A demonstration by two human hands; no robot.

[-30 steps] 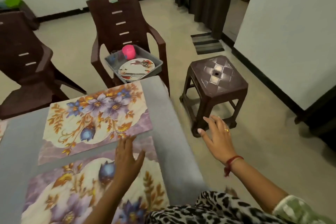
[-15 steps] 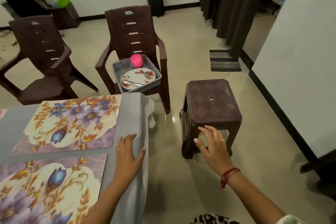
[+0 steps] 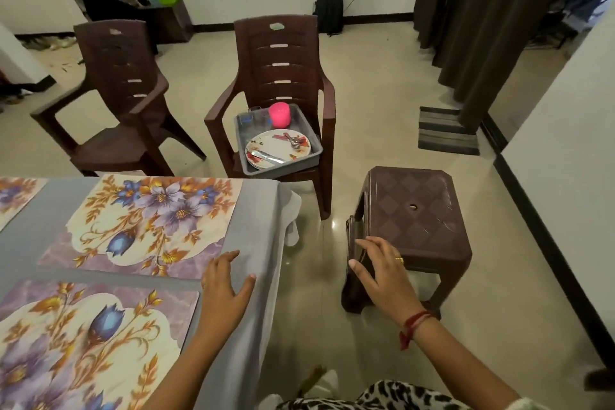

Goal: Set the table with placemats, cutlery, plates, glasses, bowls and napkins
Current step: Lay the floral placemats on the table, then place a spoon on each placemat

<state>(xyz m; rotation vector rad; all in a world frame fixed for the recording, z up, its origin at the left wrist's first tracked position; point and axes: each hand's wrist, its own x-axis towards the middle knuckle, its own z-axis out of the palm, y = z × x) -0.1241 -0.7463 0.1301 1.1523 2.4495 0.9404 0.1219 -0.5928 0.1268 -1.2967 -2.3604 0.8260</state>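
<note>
The left hand (image 3: 223,289) lies flat on the worktop (image 3: 259,226) by its right edge, fingers spread, holding nothing. The right hand (image 3: 382,273) is splayed and empty over the stool's (image 3: 419,210) near corner; whether it touches is unclear. The near placemat (image 3: 83,336) is cut off at the frame's edge, and the far placemat (image 3: 149,223) lies whole beyond it. Off the worktop, the plates (image 3: 273,146) and cutlery (image 3: 294,142) sit in a tray (image 3: 286,168) on a chair (image 3: 279,70).
</note>
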